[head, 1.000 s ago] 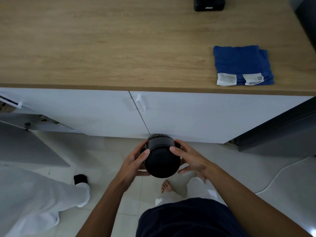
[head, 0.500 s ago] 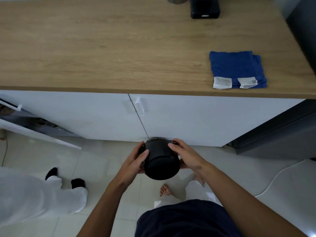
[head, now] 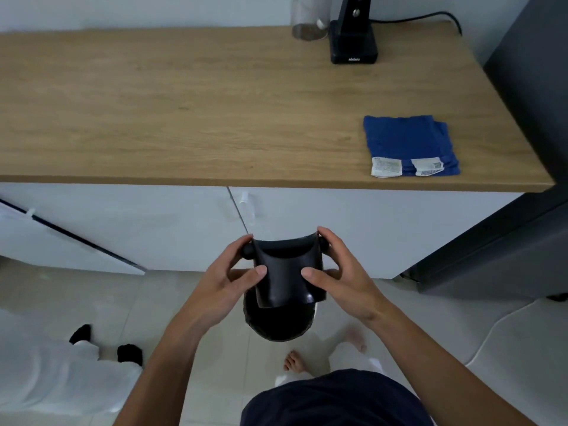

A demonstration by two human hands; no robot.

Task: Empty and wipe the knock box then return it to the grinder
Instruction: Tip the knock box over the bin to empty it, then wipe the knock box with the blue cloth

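The black knock box (head: pixel 289 273) is held in front of the white cabinet doors, below the edge of the wooden counter (head: pixel 184 118). My left hand (head: pixel 227 281) grips its left side and my right hand (head: pixel 341 278) its right side, thumbs pressed on the near wall. The round ends of its knock bar stick out under my fingertips. Its rounded lower part is dark and blurred. A folded blue cloth (head: pixel 408 146) lies on the counter's right end. The black grinder (head: pixel 353 46) stands at the back of the counter, top cut off.
A clear glass jar (head: pixel 307 24) stands left of the grinder. A dark tall appliance (head: pixel 528 118) closes off the right side. A cabinet door (head: pixel 61 241) hangs open at left. Another person in white with black socks (head: pixel 49 373) stands at lower left on the tiled floor.
The view has tilted up, bringing the grinder and jar into sight. The knock box has turned in my hands and my fingers have shifted to the bar ends.
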